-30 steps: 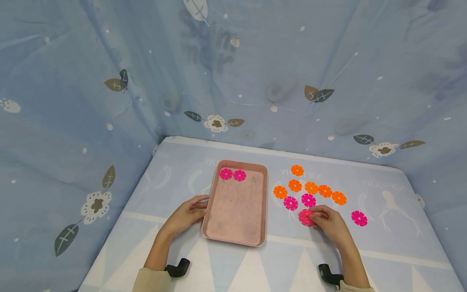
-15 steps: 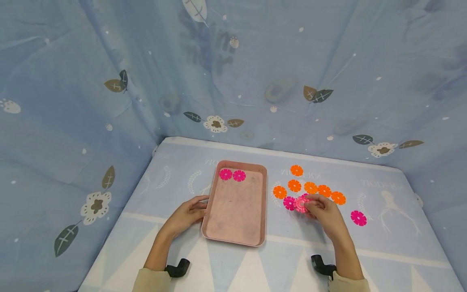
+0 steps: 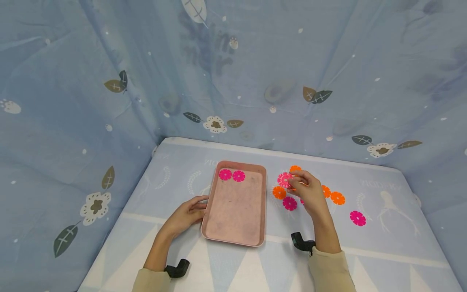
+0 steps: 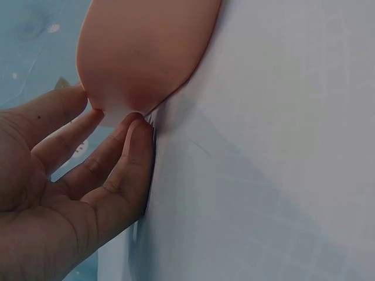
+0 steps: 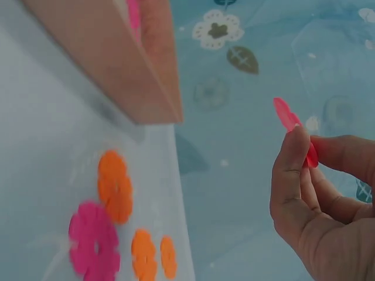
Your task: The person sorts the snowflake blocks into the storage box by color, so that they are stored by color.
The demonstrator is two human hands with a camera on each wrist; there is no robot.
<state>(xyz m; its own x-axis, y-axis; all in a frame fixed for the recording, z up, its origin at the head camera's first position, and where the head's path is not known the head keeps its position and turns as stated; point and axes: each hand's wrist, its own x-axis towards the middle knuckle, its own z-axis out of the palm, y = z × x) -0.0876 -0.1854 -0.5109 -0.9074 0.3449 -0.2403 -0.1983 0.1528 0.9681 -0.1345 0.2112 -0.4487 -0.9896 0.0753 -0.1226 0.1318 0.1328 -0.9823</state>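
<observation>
My right hand (image 3: 305, 187) pinches a pink flower-shaped slotted disc (image 3: 284, 179) between thumb and fingertips, raised over the table. In the right wrist view this disc (image 5: 287, 114) is seen nearly edge-on. At the long left side of the pink tray (image 3: 204, 235), my left hand (image 3: 185, 216) rests its fingertips on the outer wall. The left wrist view has the fingers (image 4: 140, 137) fairly straight and touching the tray's side (image 4: 146, 41). Two magenta discs lie side by side in the tray's far left corner, one of them the left disc (image 3: 225, 174).
Right of the tray lie loose discs: several orange ones, such as the orange disc (image 3: 337, 198), and magenta ones, including the magenta disc (image 3: 358, 218). My right hand covers some of them. A patterned blue cloth (image 3: 255, 73) walls the table's back and sides.
My right hand has lifted the pink disc off the table and carried it left and away from me, over the other discs. The left hand and tray have stayed put.
</observation>
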